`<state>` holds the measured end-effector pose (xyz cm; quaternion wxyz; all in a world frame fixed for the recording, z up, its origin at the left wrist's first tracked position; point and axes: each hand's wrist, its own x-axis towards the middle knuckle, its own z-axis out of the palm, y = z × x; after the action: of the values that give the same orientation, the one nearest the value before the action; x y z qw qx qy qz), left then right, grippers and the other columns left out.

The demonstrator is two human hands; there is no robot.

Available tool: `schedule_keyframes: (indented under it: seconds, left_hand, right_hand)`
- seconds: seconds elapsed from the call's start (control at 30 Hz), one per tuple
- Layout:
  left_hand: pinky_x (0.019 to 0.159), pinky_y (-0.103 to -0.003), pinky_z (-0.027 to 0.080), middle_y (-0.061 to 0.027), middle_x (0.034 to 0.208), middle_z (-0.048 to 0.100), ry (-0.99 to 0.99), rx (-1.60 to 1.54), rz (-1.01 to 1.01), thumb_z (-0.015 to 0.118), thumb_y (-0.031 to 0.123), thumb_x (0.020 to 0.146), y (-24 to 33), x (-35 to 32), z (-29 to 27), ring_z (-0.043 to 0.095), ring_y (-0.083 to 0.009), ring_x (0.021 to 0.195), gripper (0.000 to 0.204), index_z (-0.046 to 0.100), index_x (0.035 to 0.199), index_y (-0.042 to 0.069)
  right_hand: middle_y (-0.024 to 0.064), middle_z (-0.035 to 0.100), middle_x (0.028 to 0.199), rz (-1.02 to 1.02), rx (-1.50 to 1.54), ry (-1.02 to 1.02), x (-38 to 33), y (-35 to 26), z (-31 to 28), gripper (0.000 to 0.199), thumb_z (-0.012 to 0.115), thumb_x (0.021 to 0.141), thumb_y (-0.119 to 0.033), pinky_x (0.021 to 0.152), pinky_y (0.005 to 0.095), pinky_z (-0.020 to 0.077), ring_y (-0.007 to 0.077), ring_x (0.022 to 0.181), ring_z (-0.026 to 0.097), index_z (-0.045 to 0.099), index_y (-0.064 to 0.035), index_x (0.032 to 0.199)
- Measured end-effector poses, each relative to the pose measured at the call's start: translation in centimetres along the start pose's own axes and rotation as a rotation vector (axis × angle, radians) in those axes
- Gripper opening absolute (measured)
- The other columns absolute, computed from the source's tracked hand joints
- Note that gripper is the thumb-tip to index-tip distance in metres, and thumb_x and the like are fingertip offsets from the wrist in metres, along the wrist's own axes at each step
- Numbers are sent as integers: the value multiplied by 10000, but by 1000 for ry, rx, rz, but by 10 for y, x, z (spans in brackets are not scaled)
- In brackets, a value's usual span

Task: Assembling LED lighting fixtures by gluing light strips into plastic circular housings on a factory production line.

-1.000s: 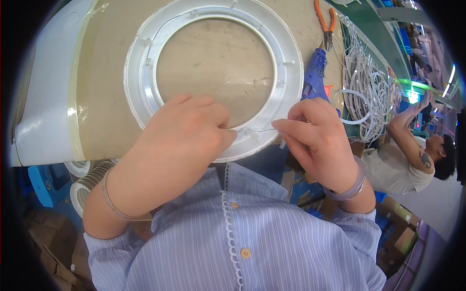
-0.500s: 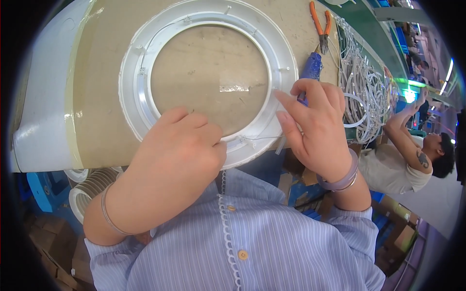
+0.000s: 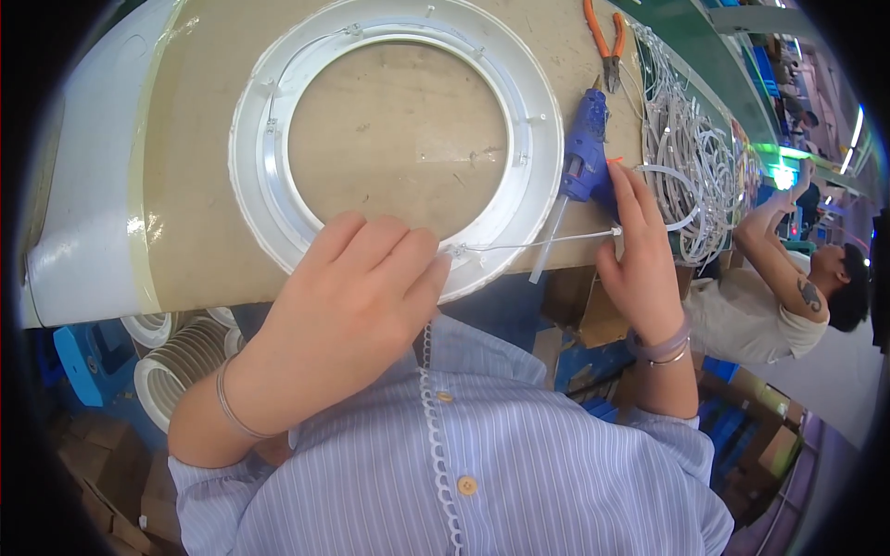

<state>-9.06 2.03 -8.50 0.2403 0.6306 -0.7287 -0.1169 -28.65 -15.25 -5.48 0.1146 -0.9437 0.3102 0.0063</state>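
Observation:
A white ring-shaped lamp frame lies on the brown bench top, with thin wires and small clips along its channel. My left hand is closed on its near edge, fingers bent over the rim; the fingertips are partly hidden. From beside those fingers a thin white wire runs right to a small white connector. My right hand is open by that connector, its fingers stretched up along the blue glue gun and its thumb apart. Whether it touches the gun's handle I cannot tell. A clear glue stick juts from the gun.
Orange-handled cutters lie beyond the glue gun. A heap of white wires fills the bench's right side. Below the bench at left are stacked white rings and a blue case. Another person works at far right.
My right hand has moved right, off the ring's edge, to beside the glue gun. The wire now stretches out to the right. My left hand stays at the near rim; the ring shifted slightly.

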Motion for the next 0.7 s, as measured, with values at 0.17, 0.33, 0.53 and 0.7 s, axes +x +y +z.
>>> schedule_keyframes:
  seconds: [0.17,0.33,0.53,0.7]
  left_hand:
    - [692,-324,390,-50,850,519,134,34,32,670,114,534,0,-8,-1,486,-202,791,333,597,853,51]
    - [604,-298,397,-21,707,523,236,-37,28,638,86,541,-14,-27,-9,496,-191,669,237,610,772,46]
    - [553,-285,396,-31,698,492,278,-77,78,579,70,559,-17,-34,1,486,-179,644,204,586,759,34]
    - [537,-280,372,-16,657,495,379,-80,30,554,71,558,3,-9,21,471,-169,608,243,621,787,26]
  right_hand:
    - [182,405,1163,66,20,133,5,11,14,657,444,597,93,925,341,325,343,1077,408,347,-41,1232]
    - [148,480,1069,104,12,56,5,25,12,605,431,623,102,878,312,358,287,1018,464,383,-32,1211]
    - [52,495,1000,301,797,422,-29,49,-7,452,480,746,19,719,216,383,102,816,455,391,25,1189]
    - [90,499,957,213,1151,464,-52,30,-28,445,575,760,-128,622,244,413,133,791,472,413,35,1141]
